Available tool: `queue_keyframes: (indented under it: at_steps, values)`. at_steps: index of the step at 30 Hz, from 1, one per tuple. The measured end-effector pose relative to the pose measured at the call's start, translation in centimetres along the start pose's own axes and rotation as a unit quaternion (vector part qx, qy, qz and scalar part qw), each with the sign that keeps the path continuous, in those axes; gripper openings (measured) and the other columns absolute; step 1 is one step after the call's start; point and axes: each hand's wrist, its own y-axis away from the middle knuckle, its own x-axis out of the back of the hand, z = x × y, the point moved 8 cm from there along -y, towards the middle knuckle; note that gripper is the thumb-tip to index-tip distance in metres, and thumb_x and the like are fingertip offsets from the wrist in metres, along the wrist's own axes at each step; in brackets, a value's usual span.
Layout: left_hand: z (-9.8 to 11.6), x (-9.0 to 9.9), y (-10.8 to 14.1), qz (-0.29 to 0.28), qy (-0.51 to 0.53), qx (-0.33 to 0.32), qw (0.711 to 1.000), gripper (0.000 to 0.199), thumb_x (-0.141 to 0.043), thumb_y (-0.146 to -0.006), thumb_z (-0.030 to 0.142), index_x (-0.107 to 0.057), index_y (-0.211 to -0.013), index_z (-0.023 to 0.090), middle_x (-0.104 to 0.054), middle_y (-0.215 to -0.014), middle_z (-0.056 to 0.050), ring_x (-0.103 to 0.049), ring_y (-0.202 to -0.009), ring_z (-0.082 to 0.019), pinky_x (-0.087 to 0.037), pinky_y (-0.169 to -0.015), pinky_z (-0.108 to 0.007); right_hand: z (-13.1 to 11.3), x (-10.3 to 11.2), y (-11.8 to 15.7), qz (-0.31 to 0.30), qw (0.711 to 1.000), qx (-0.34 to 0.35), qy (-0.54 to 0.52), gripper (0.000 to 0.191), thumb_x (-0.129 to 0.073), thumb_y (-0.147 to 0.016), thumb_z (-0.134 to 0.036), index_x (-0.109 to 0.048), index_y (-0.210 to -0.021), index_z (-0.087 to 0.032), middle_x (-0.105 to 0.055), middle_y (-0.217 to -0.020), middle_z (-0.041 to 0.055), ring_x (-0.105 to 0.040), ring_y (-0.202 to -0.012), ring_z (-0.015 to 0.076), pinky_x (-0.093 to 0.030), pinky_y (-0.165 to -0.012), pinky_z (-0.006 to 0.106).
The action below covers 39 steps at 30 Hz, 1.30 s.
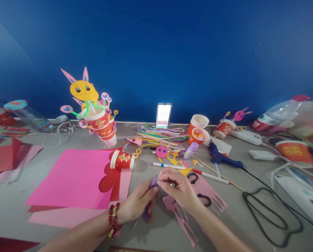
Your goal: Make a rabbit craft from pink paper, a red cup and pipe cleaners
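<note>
Both hands meet at the near middle of the table point(143, 241). Thumb and fingers of the left hand point(139, 197) are closed on a purple strip point(153, 182), which also shows below the palm. Finger and thumb of the right hand point(178, 187) pinch a slim pale piece point(159, 175) at the strip's upper end; whether the two are joined I cannot tell.

Too hard a pinch or a twist could crease the strip or pull the pale piece off it. Scissors point(208, 201) lie just beside the right wrist, so a careless sweep could knock them or drag the pink offcuts point(210, 190). A red cup point(122, 160) on its side, just beyond the left hand, could roll if bumped. On the far left, the cup tower point(101, 130) looks top-heavy and might topple if the table were jolted. On the right, the glue gun point(224, 160) could be pulled over if its looped black cord point(264, 224) were snagged.

As for writing, the cup at the far right point(295, 153) bears gold characters on red, too soft to read surely. The bottle point(279, 112) has a red label with blurred white lettering; no brand is legible.
</note>
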Motion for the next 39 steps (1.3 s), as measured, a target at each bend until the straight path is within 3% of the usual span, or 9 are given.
queue_keyframes:
  at_steps: [4,8,14,19,23,28,33,39]
  values:
    - [0.3,0.1,-0.3,0.006,0.074,0.004,0.997,0.036,-0.051,-0.090,0.053,-0.047,-0.080,0.018,-0.045,-0.060,0.007,-0.044,-0.038,-0.005,-0.051,-0.036,-0.021,-0.2,0.1,-0.1,-0.005,1.000,0.012,0.004,0.014,-0.063,-0.087,-0.020,-0.069,-0.074,-0.020,-0.061,-0.074,0.0020,-0.058,-0.073,0.0170,-0.043,-0.069,0.028]
    - [0.3,0.4,-0.6,0.021,0.172,0.041,0.984,0.036,-0.054,-0.089,0.049,-0.054,-0.083,0.014,-0.058,-0.067,0.000,-0.062,-0.049,-0.013,-0.056,-0.043,-0.025,-0.5,0.5,-0.3,0.009,1.000,0.020,0.015,0.014,-0.063,-0.087,-0.020,-0.068,-0.073,-0.019,-0.060,-0.072,0.0012,-0.057,-0.070,0.0160,-0.042,-0.066,0.027]
    - [0.1,-0.4,-0.7,-0.047,0.226,0.084,0.969,0.031,-0.055,-0.090,0.042,-0.058,-0.093,0.011,-0.067,-0.068,-0.007,-0.071,-0.058,-0.021,-0.058,-0.046,-0.028,-1.2,0.7,-0.1,0.005,0.998,0.034,0.056,0.015,-0.061,-0.088,-0.017,-0.068,-0.074,-0.019,-0.061,-0.074,0.0015,-0.059,-0.071,0.0159,-0.043,-0.068,0.027]
    - [-0.2,-0.5,-0.8,-0.061,0.224,0.083,0.969,0.029,-0.056,-0.090,0.042,-0.058,-0.097,0.014,-0.063,-0.070,-0.004,-0.066,-0.054,-0.016,-0.056,-0.042,-0.025,-1.6,0.6,0.0,0.000,0.996,0.044,0.080,0.015,-0.060,-0.088,-0.016,-0.068,-0.075,-0.020,-0.060,-0.076,0.0019,-0.059,-0.071,0.0160,-0.043,-0.066,0.027]
    - [0.1,-0.2,-0.6,-0.048,0.199,0.065,0.977,0.027,-0.062,-0.087,0.041,-0.058,-0.092,0.015,-0.048,-0.065,0.004,-0.043,-0.044,-0.005,-0.051,-0.038,-0.017,-1.3,0.5,0.0,-0.007,0.996,0.043,0.078,0.016,-0.060,-0.088,-0.017,-0.068,-0.074,-0.020,-0.060,-0.074,0.0015,-0.058,-0.071,0.0161,-0.043,-0.067,0.028]
    - [-0.1,-0.6,-0.3,-0.066,0.191,0.096,0.975,0.028,-0.062,-0.087,0.044,-0.052,-0.087,0.017,-0.035,-0.061,0.009,-0.024,-0.040,-0.002,-0.049,-0.038,-0.016,-0.2,0.6,-0.2,0.010,1.000,0.016,-0.002,0.012,-0.064,-0.086,-0.021,-0.069,-0.076,-0.021,-0.060,-0.079,0.0023,-0.058,-0.074,0.0167,-0.044,-0.068,0.028]
    - [-0.3,-0.3,-0.5,-0.049,0.196,0.080,0.976,0.030,-0.059,-0.088,0.046,-0.049,-0.086,0.018,-0.037,-0.061,0.009,-0.028,-0.040,-0.003,-0.050,-0.038,-0.018,1.1,2.3,-0.3,0.087,0.992,-0.033,-0.091,0.008,-0.069,-0.082,-0.028,-0.071,-0.076,-0.022,-0.060,-0.088,0.0037,-0.057,-0.074,0.0158,-0.043,-0.058,0.025]
    - [-0.1,-0.6,-0.6,-0.071,0.202,0.072,0.974,0.030,-0.054,-0.090,0.049,-0.046,-0.086,0.020,-0.044,-0.059,0.009,-0.034,-0.036,-0.003,-0.049,-0.040,-0.020,0.6,1.8,-0.3,0.072,0.994,-0.037,-0.074,0.015,-0.070,-0.081,-0.034,-0.072,-0.075,-0.021,-0.064,-0.089,0.0056,-0.057,-0.072,0.0161,-0.043,-0.057,0.025]
